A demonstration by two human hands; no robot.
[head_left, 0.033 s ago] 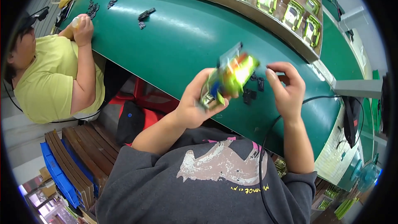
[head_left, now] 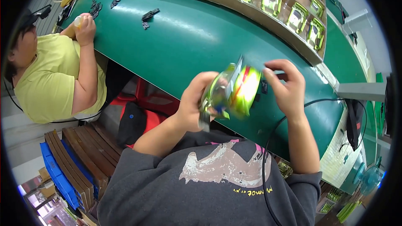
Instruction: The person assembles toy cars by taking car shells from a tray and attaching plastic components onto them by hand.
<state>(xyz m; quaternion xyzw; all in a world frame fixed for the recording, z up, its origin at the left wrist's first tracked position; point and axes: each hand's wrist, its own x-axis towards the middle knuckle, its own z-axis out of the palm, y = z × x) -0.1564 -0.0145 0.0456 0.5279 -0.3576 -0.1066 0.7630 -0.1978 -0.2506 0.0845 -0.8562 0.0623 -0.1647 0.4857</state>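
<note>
My left hand (head_left: 193, 100) is wrapped round a bright yellow-green plastic casing (head_left: 245, 92) with clear, red and blue parts. Motion blurs the casing, so its exact kind is unclear. Just right of it, my right hand (head_left: 289, 90) has thumb and forefinger pinched together. Whatever sits between those fingertips, if anything, is too small to make out. Small black parts (head_left: 264, 86) lie on the green tabletop (head_left: 188, 54) below the gap between my hands, partly covered by the casing.
A cardboard box (head_left: 310, 53) of similar green casings stands along the far side. More black parts (head_left: 150, 14) lie at the far left. A co-worker (head_left: 58, 71) sits to the left, hands together. A black cable (head_left: 270, 140) runs past my right arm.
The casing in my left hand has turned and shifted slightly downward. My right hand has moved a little left, closer to it. The black parts underneath are now more covered.
</note>
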